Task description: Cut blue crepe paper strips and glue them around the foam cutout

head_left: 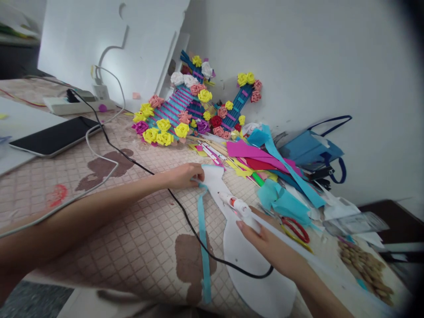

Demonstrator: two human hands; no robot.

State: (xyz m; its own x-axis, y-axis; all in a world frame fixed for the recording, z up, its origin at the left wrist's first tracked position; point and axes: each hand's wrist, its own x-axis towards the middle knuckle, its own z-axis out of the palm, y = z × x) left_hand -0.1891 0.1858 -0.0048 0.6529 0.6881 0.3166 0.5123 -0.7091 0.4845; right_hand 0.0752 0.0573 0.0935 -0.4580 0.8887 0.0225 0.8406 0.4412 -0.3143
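A white cutout (258,287) with a narrow neck and a wide rounded base lies on the table, blue paper along its top edge. My left hand (185,176) is closed in a pinch on a light blue paper strip (203,247) beside the neck. The strip's long free part trails over the table toward me. My right hand (261,240) is wrapped round a white hot glue gun (243,208), held above the cutout with its nozzle pointing at the neck. From the glue gun a black cord (185,214) runs under my left arm.
Paper-flower decorations (175,110) lean against the wall. Coloured paper (251,152), red-handled scissors (294,229) and a clear bottle (356,223) lie to the right, near several brown nuts or pebbles (364,269). A tablet (56,136) and power strip (73,105) are at left; a white cable (106,159) crosses my forearm.
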